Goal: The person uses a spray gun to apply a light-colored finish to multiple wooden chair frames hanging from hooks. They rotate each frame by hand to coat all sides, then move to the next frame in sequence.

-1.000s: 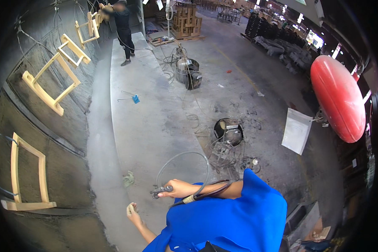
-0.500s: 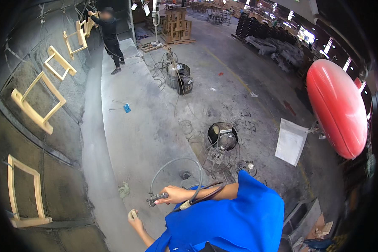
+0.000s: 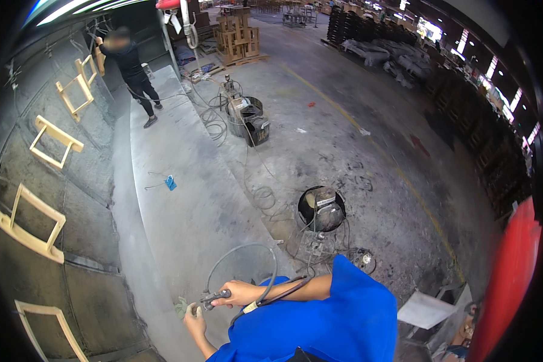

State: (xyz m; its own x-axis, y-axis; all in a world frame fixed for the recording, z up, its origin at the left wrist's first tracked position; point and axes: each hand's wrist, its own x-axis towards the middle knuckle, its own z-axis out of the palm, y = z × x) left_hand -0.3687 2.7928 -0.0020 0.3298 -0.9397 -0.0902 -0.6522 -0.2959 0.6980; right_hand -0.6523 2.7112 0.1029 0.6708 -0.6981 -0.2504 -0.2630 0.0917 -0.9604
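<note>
My right hand [image 3: 242, 293] grips a dark spray gun [image 3: 213, 298], which points left. A grey hose [image 3: 245, 246] loops up from the gun and back along my right forearm. Just below the nozzle is my left hand [image 3: 194, 321], its fingers curled in and pale at the tips. Whether they touch the gun or hold something small, I cannot make out. A crumpled greenish cloth or glove [image 3: 180, 306] lies on the floor beyond my left hand. Pale wooden frames hang along the wall to my left, the nearest wooden frame [image 3: 59, 326] at lower left.
A co-worker [image 3: 134, 66] in dark clothes stands far left, arms raised to the frames. Tubs, the nearer tub [image 3: 321, 208] among tangled hoses, stand on the floor to the right. A blue object [image 3: 171, 182] lies ahead. A red rounded object [image 3: 507, 289] hangs at right.
The view has shifted. The wooden frames sit lower and further left, and the red object has dropped toward the lower right. My left hand and the spray gun are closer together.
</note>
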